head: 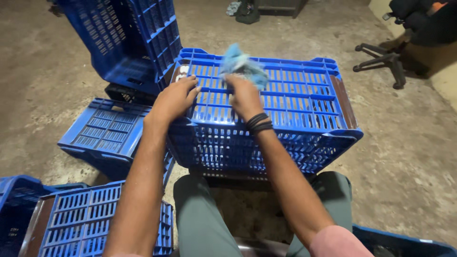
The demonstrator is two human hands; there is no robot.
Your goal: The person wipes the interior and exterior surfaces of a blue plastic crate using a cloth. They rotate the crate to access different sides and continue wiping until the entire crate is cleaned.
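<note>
Right hand (243, 97) fingers pinching blue cloth (240, 64), left hand (175, 99) fingers spread on crate (304, 102)

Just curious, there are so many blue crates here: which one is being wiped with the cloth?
The upturned blue crate over the person's knees: the right hand rubs a light blue cloth on it; the left hand steadies it.
</note>
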